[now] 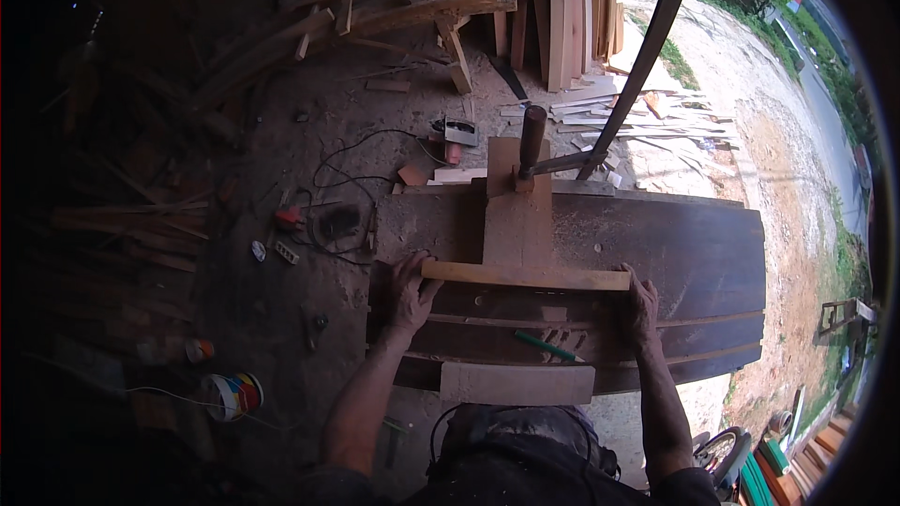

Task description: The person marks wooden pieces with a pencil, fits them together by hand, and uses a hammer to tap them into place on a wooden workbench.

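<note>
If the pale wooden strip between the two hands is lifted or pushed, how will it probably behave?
The wooden strip is probably stiff: it looks like solid wood and reaches from left hand to right hand. Being narrow, it is likely light for its length. Its straight-edged shape suggests sliding rather than rolling.

Strip (525, 277): wood, smooth-looking, matt. Tabletop (670, 244): dark, smooth, faint sheen, sawdust-coated, material unclear. Board (516, 236): matt, dusty. Upright planks (565, 14): bare sawn wood. Trestle beam (422, 9): rough wood. Bucket (223, 397): plastic-looking, smooth. Sleeve (684, 487): dark matt cloth.
</note>
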Available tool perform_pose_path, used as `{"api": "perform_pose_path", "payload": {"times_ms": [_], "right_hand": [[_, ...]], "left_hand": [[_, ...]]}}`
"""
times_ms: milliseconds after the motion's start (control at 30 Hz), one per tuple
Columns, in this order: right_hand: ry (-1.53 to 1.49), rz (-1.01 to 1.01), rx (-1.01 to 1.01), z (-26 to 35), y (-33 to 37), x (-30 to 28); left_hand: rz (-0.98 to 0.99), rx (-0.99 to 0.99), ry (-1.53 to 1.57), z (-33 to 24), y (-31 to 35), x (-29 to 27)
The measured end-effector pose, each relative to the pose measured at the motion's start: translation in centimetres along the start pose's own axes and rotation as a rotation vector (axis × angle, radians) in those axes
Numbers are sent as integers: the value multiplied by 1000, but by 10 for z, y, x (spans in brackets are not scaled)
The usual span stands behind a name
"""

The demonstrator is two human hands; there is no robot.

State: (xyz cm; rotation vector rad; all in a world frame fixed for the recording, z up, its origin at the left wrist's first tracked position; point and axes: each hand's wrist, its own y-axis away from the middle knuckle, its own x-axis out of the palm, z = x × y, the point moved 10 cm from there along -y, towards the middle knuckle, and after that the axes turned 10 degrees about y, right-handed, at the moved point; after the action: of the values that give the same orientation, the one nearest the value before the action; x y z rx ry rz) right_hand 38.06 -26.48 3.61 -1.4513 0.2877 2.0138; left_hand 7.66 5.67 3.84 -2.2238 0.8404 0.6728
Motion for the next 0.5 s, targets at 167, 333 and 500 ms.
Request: {"api": "perform_pose_path", "payload": {"times_ms": [167,333,500], "right_hand": [[-33,-16,69,-12,2,6],[30,-4,28,-16,4,13],[42,-55,51,-10,2,6]], "left_hand": [[-13,48,-45,-7,-1,-1],[-6,6,-77,-6,-2,1],[-7,44,-84,-12,-1,-1]]}}
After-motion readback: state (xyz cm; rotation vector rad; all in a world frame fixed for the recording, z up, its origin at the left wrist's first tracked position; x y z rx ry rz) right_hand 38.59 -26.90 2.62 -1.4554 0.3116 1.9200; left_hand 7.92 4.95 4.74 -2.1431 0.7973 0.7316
